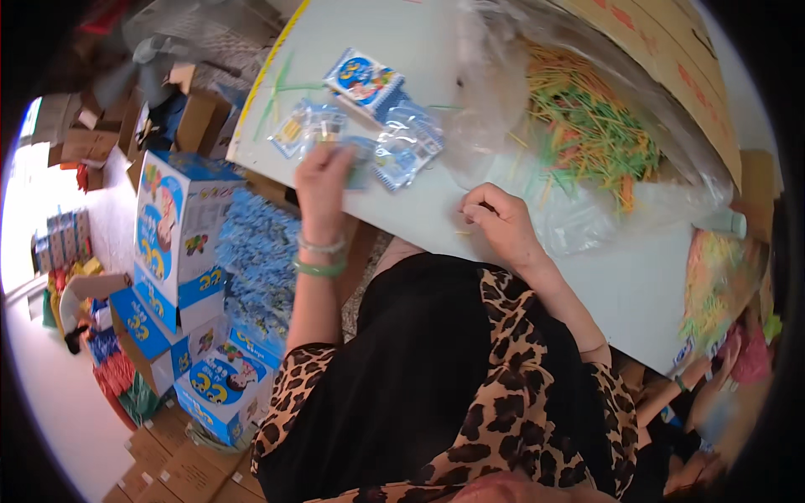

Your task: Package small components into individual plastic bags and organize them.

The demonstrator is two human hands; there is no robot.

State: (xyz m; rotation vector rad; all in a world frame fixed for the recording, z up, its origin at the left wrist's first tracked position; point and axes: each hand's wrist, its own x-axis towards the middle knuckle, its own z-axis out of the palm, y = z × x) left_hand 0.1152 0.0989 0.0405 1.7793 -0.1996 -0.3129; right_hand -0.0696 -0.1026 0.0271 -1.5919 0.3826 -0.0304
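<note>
Left hand: the left hand [323, 180], centre of the frame, is raised over the table edge, fingers curled together on a small clear packet [362, 161]; the grip is blurred.
Packet: sits just above centre, long axis roughly upright in the frame.
Right hand: the right hand [496, 222], right of centre, rests on the white table [637, 277], fingers curled closed, pinching something too small to identify.
Nearby: more blue packets [409, 142] above the hands; coloured sticks [587, 126] in clear plastic at upper right.

Small blue packets [362, 82] lie on the table; blue-white boxes [172, 235] stand left.
</note>
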